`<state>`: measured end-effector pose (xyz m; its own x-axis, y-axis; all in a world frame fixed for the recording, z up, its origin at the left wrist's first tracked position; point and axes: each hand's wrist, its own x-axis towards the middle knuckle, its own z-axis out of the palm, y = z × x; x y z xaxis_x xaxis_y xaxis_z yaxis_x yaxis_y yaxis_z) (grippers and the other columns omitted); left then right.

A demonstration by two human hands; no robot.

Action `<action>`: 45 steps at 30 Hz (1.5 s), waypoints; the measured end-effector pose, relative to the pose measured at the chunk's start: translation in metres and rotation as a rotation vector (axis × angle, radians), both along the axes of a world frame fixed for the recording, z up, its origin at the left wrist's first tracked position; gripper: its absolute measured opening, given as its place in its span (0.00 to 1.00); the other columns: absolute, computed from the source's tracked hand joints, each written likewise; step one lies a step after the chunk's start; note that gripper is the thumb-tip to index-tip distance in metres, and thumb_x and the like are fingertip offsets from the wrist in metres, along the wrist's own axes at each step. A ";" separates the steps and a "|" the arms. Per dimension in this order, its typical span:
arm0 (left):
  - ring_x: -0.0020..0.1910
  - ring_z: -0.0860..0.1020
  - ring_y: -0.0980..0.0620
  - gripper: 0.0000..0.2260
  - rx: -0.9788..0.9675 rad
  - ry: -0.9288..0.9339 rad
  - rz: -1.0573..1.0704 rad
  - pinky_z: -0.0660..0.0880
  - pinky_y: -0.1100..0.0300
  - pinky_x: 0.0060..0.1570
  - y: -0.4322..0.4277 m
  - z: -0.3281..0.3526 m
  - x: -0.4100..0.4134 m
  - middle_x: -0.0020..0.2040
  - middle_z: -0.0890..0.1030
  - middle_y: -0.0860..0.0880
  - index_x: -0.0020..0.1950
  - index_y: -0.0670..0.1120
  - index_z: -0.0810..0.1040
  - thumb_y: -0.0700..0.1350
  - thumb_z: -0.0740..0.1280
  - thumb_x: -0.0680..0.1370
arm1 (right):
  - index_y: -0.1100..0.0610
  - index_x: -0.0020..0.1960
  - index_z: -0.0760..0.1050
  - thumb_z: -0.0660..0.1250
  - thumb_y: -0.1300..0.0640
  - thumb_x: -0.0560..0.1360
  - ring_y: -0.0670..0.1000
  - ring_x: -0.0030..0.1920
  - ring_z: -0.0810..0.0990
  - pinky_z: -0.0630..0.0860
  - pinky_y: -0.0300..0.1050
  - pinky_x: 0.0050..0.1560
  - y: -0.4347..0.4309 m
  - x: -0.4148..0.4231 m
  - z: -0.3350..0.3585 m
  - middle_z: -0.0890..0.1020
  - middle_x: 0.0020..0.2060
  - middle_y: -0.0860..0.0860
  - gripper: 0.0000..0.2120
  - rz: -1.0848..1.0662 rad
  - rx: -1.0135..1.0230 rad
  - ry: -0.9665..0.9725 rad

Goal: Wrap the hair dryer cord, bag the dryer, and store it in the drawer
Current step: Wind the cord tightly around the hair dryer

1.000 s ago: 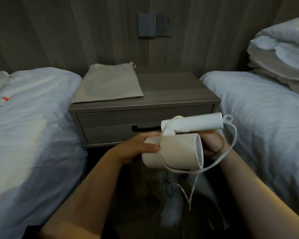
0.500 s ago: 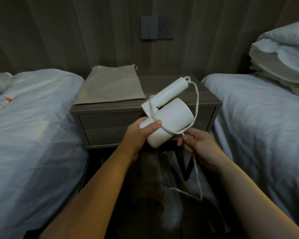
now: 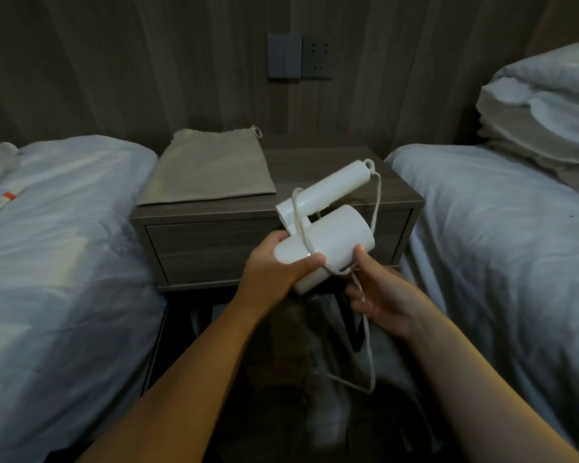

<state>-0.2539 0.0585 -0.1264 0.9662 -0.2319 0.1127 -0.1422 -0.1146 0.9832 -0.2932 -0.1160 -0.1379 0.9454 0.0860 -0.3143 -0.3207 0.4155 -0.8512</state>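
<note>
A white folded hair dryer (image 3: 335, 233) is held in front of the nightstand drawer (image 3: 214, 248). My left hand (image 3: 278, 265) grips the rear of its barrel. The white cord (image 3: 368, 339) loops over the handle and barrel, passes under the barrel, then hangs toward the floor. My right hand (image 3: 378, 295) pinches the cord just below the barrel. A beige drawstring bag (image 3: 208, 168) lies flat on the left half of the nightstand top (image 3: 318, 175). The drawer is closed.
White-sheeted beds flank the nightstand, the left bed (image 3: 57, 235) with small items near its far edge, the right bed (image 3: 502, 228) with stacked pillows (image 3: 545, 105). A switch and socket panel (image 3: 300, 55) is on the wall. The floor between the beds is dark and cluttered.
The dryer rose from low near my lap to in front of the drawer and tilted handle-up. My right hand left the handle end and now pinches the cord under the barrel.
</note>
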 end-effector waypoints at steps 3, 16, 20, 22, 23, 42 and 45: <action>0.51 0.77 0.54 0.18 0.015 -0.012 -0.045 0.78 0.57 0.48 -0.005 -0.005 -0.003 0.50 0.76 0.55 0.54 0.52 0.72 0.46 0.75 0.68 | 0.56 0.59 0.75 0.67 0.40 0.64 0.44 0.26 0.68 0.62 0.35 0.23 0.005 0.001 -0.004 0.78 0.34 0.50 0.29 -0.060 -0.001 -0.010; 0.56 0.77 0.56 0.42 -0.155 0.023 -0.116 0.78 0.63 0.48 -0.005 -0.005 0.003 0.69 0.67 0.51 0.75 0.59 0.43 0.45 0.70 0.73 | 0.58 0.50 0.75 0.67 0.44 0.70 0.43 0.23 0.63 0.58 0.33 0.20 0.015 0.005 -0.011 0.69 0.29 0.49 0.19 -0.302 0.004 -0.043; 0.55 0.76 0.58 0.32 -0.154 -0.067 -0.066 0.78 0.67 0.44 -0.004 -0.001 0.003 0.63 0.70 0.55 0.73 0.57 0.57 0.41 0.68 0.74 | 0.59 0.51 0.75 0.68 0.44 0.67 0.43 0.24 0.65 0.59 0.34 0.21 0.019 0.003 -0.011 0.70 0.30 0.50 0.21 -0.259 -0.010 -0.051; 0.56 0.77 0.55 0.29 -0.180 -0.049 -0.024 0.79 0.63 0.46 -0.003 -0.001 0.003 0.60 0.73 0.55 0.69 0.57 0.61 0.41 0.70 0.73 | 0.58 0.49 0.76 0.66 0.46 0.72 0.43 0.24 0.66 0.60 0.34 0.21 0.021 0.002 -0.010 0.71 0.29 0.49 0.16 -0.256 -0.038 -0.060; 0.55 0.77 0.54 0.28 -0.184 -0.031 -0.001 0.78 0.61 0.47 -0.003 -0.001 0.004 0.58 0.74 0.55 0.68 0.57 0.62 0.41 0.70 0.73 | 0.59 0.47 0.76 0.65 0.47 0.73 0.43 0.25 0.67 0.61 0.34 0.22 0.022 0.001 -0.010 0.72 0.28 0.49 0.14 -0.261 -0.062 -0.067; 0.60 0.74 0.52 0.44 -0.099 0.145 -0.084 0.74 0.54 0.56 -0.019 -0.020 -0.001 0.65 0.71 0.51 0.72 0.63 0.50 0.43 0.75 0.68 | 0.59 0.38 0.74 0.69 0.46 0.71 0.46 0.23 0.69 0.65 0.38 0.24 0.019 0.001 -0.011 0.70 0.23 0.51 0.16 -0.417 -0.172 -0.041; 0.61 0.74 0.49 0.45 -0.125 0.131 -0.043 0.74 0.48 0.61 -0.014 -0.017 0.004 0.67 0.71 0.48 0.72 0.63 0.52 0.45 0.77 0.65 | 0.57 0.37 0.73 0.66 0.45 0.73 0.46 0.24 0.66 0.61 0.38 0.24 0.012 0.003 -0.006 0.69 0.22 0.49 0.16 -0.241 -0.248 -0.024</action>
